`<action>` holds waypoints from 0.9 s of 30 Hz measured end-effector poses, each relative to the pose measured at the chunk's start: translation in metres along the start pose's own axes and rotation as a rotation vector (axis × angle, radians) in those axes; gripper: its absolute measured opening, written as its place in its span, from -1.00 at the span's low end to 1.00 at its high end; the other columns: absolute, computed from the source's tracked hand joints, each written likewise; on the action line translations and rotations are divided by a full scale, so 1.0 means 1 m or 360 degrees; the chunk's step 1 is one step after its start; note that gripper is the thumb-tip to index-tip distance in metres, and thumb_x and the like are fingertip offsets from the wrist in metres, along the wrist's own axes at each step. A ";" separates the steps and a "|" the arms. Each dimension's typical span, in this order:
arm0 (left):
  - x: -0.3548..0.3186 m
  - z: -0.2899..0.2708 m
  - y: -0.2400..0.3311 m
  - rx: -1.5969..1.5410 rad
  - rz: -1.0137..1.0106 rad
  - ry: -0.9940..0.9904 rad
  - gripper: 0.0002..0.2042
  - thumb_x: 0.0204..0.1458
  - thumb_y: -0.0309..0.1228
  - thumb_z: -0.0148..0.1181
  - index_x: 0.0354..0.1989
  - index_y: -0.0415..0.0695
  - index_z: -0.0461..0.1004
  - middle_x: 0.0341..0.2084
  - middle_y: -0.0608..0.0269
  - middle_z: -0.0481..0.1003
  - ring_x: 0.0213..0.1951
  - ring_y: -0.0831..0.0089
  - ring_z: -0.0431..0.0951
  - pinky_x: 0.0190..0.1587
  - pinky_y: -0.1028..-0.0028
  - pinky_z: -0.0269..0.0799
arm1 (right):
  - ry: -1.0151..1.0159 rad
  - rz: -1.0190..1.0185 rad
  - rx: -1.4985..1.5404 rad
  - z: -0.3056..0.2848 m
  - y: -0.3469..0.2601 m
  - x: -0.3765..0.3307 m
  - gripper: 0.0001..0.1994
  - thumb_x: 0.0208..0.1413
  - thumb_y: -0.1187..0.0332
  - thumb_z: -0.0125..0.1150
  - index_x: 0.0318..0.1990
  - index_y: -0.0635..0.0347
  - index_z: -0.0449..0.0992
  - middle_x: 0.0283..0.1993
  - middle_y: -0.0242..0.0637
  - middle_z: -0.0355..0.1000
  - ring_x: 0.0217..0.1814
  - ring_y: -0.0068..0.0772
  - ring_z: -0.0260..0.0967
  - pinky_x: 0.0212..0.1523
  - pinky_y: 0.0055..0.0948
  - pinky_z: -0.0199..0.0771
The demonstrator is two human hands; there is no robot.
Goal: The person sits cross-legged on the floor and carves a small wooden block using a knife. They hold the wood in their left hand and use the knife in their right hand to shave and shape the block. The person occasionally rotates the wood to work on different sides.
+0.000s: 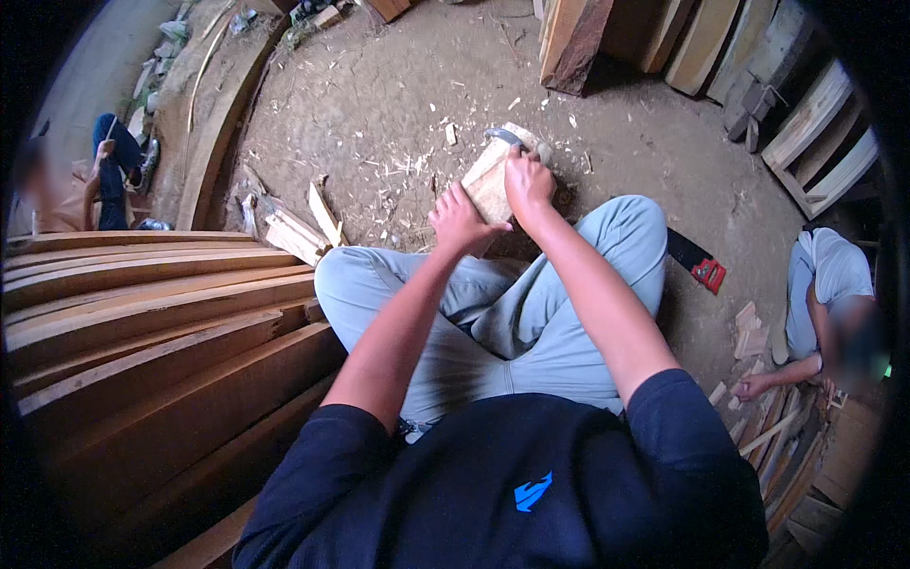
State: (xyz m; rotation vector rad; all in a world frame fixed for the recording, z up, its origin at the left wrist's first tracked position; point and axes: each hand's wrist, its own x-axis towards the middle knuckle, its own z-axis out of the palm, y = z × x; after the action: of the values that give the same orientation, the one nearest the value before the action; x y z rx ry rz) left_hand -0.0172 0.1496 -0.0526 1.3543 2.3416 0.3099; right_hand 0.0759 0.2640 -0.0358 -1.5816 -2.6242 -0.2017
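A pale wooden block [489, 182] stands slanted in front of my crossed legs, its far end tilted away to the right. My left hand [459, 220] grips its near left side, thumb stretched across the lower edge. Closed near the block's far end, my right hand [529, 186] holds a tool with a curved grey metal blade [504, 137]. That blade lies across the top of the wood. The tool's handle is hidden under my fingers, so its exact kind does not show.
Wood chips [408, 175] litter the dirt floor. Stacked planks [152, 313] rise on my left; split offcuts [296, 232] lie by my left knee. A black, red-ended flat tool [697, 260] is beside my right knee. People sit at far left and right [834, 270]. Timbers [576, 43] stand ahead.
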 end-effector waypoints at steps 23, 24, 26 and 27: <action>0.001 0.003 -0.003 -0.0111 0.0024 0.0085 0.36 -0.61 0.36 0.48 0.33 -0.30 -0.05 0.18 -0.07 0.23 0.26 0.01 0.23 0.20 -0.01 0.12 | -0.0150 0.0016 -0.0075 -0.006 0.028 0.035 -0.71 0.17 0.44 0.03 0.03 0.21 0.50 -0.30 -0.04 0.57 -0.33 -0.21 0.62 -0.42 -0.38 0.62; 0.002 0.005 -0.004 -0.0110 0.0035 0.0101 0.36 -0.61 0.36 0.48 0.32 -0.31 -0.05 0.17 -0.08 0.23 0.26 0.01 0.23 0.20 -0.01 0.12 | -0.0116 0.0011 -0.0047 -0.006 0.026 0.029 -0.72 0.16 0.45 0.03 0.02 0.18 0.50 -0.30 -0.02 0.57 -0.32 -0.17 0.62 -0.41 -0.32 0.63; 0.002 0.004 -0.005 -0.0093 0.0015 0.0112 0.37 -0.61 0.37 0.47 0.33 -0.31 -0.06 0.19 -0.10 0.22 0.26 0.00 0.23 0.20 -0.02 0.12 | -0.0049 -0.0013 0.0005 -0.008 0.019 0.004 -0.73 0.15 0.46 0.02 -0.01 0.13 0.50 -0.31 0.04 0.56 -0.32 -0.09 0.62 -0.39 -0.21 0.64; 0.001 0.005 -0.006 -0.0101 0.0012 0.0118 0.38 -0.62 0.37 0.47 0.34 -0.31 -0.06 0.20 -0.11 0.22 0.26 0.00 0.22 0.21 -0.02 0.11 | -0.0118 -0.0057 0.0091 -0.013 0.017 -0.008 -0.72 0.15 0.44 0.02 0.01 0.13 0.50 -0.30 0.04 0.54 -0.34 -0.07 0.61 -0.39 -0.20 0.63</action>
State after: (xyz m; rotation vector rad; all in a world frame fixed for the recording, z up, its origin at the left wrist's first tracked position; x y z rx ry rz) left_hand -0.0197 0.1475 -0.0591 1.3434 2.3662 0.4396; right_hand 0.0950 0.2626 -0.0227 -1.5542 -2.6894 -0.0707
